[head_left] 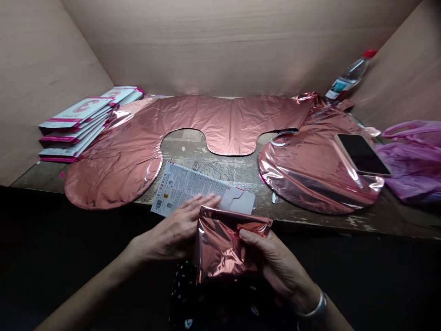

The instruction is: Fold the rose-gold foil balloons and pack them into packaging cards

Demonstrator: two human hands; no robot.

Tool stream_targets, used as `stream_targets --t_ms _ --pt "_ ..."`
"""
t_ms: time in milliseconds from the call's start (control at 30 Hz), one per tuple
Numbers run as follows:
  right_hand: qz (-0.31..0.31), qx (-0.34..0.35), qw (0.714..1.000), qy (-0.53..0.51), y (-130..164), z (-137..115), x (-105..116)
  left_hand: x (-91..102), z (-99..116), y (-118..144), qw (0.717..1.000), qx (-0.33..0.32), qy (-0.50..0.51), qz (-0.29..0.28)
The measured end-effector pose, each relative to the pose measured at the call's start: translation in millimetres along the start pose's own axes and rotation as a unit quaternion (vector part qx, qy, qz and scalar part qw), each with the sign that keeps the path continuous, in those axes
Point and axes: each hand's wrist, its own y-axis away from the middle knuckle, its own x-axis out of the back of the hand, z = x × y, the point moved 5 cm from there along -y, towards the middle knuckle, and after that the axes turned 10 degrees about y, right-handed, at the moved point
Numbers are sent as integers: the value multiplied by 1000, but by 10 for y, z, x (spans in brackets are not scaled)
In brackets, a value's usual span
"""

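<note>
Folding looks nearly finished: we hold a crinkled rose-gold foil balloon, folded to a small packet (225, 246), over the tabletop's (241, 174) near edge, left hand (172, 232) and right hand (280, 266) both clamped on it. Packing remains, we judge: a white printed card sleeve (193, 186) lies just beyond. One flat rose-gold foil balloon (220, 122) lies unfolded.

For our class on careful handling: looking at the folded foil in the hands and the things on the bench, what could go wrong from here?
1. The folded foil balloon, pinched by the left hand and right hand, may crease or tear.
2. The phone lies on slippery foil near the bench edge; it might slide off.
3. The printed card overhangs the edge and could fall.
</note>
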Motion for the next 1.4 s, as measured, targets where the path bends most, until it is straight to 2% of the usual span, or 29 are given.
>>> stream_targets --t_ms 133,200,267,333,433,533,600,733,800,933,1033,1133,1267,1400 --pt "-20 17 1000 6 -24 -23 -41 286 -256 39 992 89 -86 -16" --pt "-21 21 999 17 -30 -45 -65 372 -404 20 991 103 -81 -42" --pt "-25 30 999 24 -40 -81 -83 466 -568 -13 990 130 -46 -39" --pt "-32 43 998 29 -62 -127 -86 576 -738 -22 981 191 -8 25" --pt "-31 47 997 48 -122 -198 -27 658 -901 70 939 291 33 178" --pt "-20 49 995 80 -192 -286 79 579 -902 232 880 348 99 309" --pt "-17 52 994 96 -221 -351 140 488 -849 326 829 361 186 385" --pt "-16 29 995 98 -223 -436 199 349 -604 405 708 300 373 520" --pt "-15 13 996 85 -208 -462 210 239 -453 413 644 294 458 538" --pt "-7 -4 998 69 -188 -521 264 -76 -228 461 514 336 607 504" --pt "-29 -33 994 99 -184 -559 286 -224 -196 535 450 339 652 507" --pt "-75 -32 987 136 -186 -627 257 -280 -223 567 435 337 667 502" --pt "-138 -27 973 181 -198 -690 193 -276 -244 556 440 322 682 487" --pt "-172 -20 957 234 -221 -722 129 -267 -268 547 450 316 685 478"
